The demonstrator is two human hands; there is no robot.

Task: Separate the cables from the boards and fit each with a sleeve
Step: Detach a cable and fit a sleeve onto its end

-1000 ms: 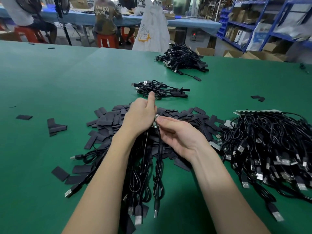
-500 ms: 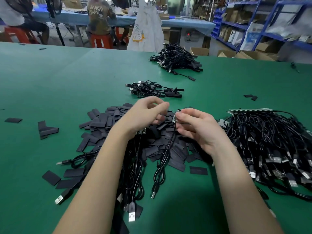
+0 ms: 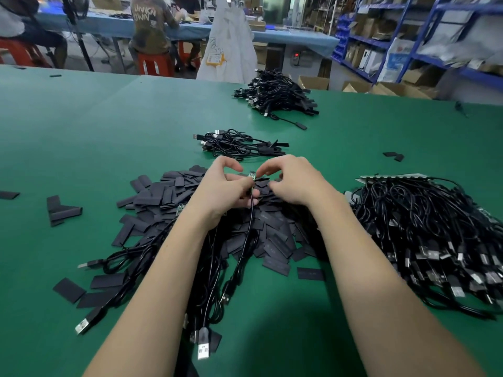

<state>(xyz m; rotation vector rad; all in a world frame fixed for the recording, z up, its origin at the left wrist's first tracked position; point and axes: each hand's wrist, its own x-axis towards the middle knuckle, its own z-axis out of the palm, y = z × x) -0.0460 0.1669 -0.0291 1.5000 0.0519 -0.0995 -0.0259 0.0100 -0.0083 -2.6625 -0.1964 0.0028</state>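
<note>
Cable point(image 3: 251, 213) end with its small board point(image 3: 252, 175) stands upright between both hands, long axis running back toward the person. Left hand point(image 3: 227, 190) pinches it; right hand point(image 3: 292, 180), fingers curled over the sleeve pile point(image 3: 275, 235) just beside it, whether holding a sleeve cannot be told.

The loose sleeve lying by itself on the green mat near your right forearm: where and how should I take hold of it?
Pinch the lone sleeve across its short width, at one end, coming straight down from above with the right hand. It lies flat on the table, apart from the sleeve pile, with bare mat around it. Being so thin and flat, its edge likely needs lifting first.
</note>
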